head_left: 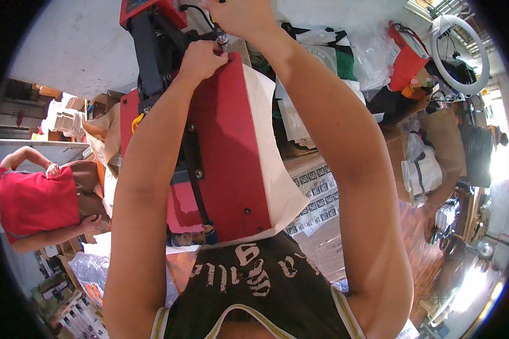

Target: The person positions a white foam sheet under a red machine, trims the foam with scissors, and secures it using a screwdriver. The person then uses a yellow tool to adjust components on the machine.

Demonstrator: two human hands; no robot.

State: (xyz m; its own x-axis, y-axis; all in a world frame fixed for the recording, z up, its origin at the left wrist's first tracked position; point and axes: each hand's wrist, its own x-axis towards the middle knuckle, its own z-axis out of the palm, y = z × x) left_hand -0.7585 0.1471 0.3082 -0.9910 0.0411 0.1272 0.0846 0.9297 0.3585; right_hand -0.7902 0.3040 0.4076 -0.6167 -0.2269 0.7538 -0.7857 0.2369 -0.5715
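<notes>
Left hand (pixel 202 56) curled over top edge of red metal heat-press plate (pixel 232 152); right hand (pixel 237 16) gripping its handle above cream fabric (pixel 277 164).

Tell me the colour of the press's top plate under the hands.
Red, with black screws and a black arm; the press plate shows best in the head view.

A red heat press (pixel 232 152), its flat upper plate lowered, with cream fabric (pixel 277 169) spread beneath, sticking out along its right edge.
</notes>
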